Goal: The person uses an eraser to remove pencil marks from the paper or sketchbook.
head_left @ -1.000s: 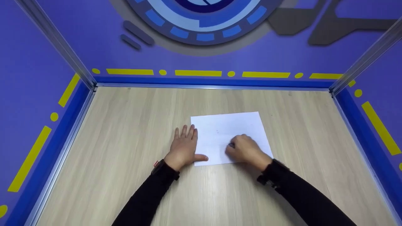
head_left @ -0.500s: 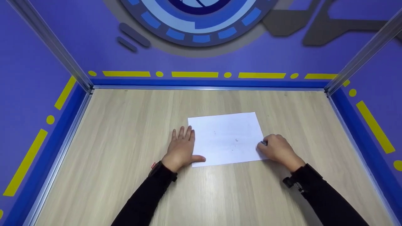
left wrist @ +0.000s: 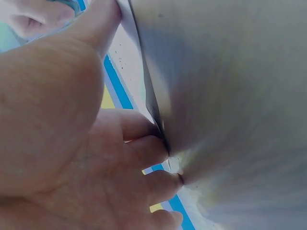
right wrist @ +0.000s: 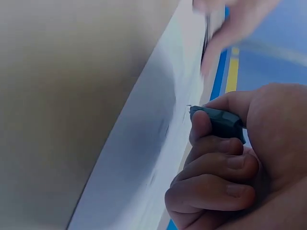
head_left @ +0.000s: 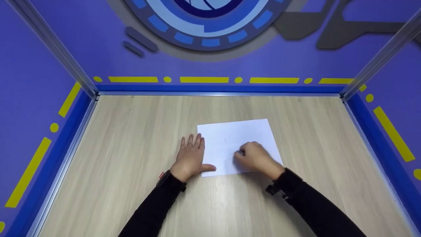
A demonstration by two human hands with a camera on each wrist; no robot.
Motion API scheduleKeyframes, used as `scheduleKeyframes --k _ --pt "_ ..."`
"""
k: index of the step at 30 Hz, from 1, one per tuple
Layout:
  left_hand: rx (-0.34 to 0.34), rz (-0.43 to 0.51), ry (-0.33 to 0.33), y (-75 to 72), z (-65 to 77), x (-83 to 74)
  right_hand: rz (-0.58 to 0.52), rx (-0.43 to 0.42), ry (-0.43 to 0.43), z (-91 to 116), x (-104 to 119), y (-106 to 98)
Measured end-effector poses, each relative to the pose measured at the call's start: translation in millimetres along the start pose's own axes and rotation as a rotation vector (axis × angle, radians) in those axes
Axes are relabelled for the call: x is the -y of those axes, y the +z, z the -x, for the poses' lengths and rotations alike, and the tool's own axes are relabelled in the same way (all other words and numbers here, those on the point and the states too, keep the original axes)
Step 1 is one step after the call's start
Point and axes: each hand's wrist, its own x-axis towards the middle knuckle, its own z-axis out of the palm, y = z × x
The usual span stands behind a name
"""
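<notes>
A white sheet of paper (head_left: 236, 131) lies on the wooden table, bearing a few tiny specks. My left hand (head_left: 190, 156) rests with fingers spread over the sheet's left edge, its thumb on the lower left corner. In the left wrist view, the fingertips (left wrist: 156, 148) reach the paper's edge. Over the paper's right half, my right hand (head_left: 255, 156) pinches a small dark eraser (right wrist: 223, 124) between thumb and forefinger, the other fingers curled under. In the right wrist view the eraser's tip is at the paper, with dark crumbs beside it. From the head, the eraser is mostly hidden.
The light wooden table (head_left: 138, 138) surrounds the sheet. Blue-purple panels with yellow dashes (head_left: 204, 79) enclose it at the back and both sides, joined by metal rails. A dark band with a device sits on each wrist.
My right hand first went right to the paper's right edge, then came back left to its middle with the eraser. Specks on the paper have shifted. My left hand stays in place.
</notes>
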Motion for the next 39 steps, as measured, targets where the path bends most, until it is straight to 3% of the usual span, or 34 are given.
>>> scheduleKeyframes --k 5,9,13,18,28,34,39 --pt "-0.008 -0.003 0.011 1.7 1.5 -0.1 0.059 0.034 -0.091 -4 34 31" --pt "-0.017 -0.014 0.007 -0.1 0.5 1.1 0.099 0.031 -0.11 -5 39 40" --pt "-0.007 -0.017 0.0 -0.6 -0.8 0.2 0.119 -0.02 -0.087 -2 22 32" --pt "0.005 -0.002 0.002 0.9 -0.6 -0.3 0.093 -0.053 -0.015 8 -15 15" --pt "-0.005 0.024 0.007 -0.4 2.7 2.7 0.092 -0.025 0.202 33 -83 -30" --pt "-0.009 0.031 0.01 0.6 1.2 3.2 0.091 -0.011 0.226 36 -92 -39" --pt "-0.001 0.012 0.01 1.5 -0.4 2.2 0.035 -0.012 0.22 32 -84 -34"
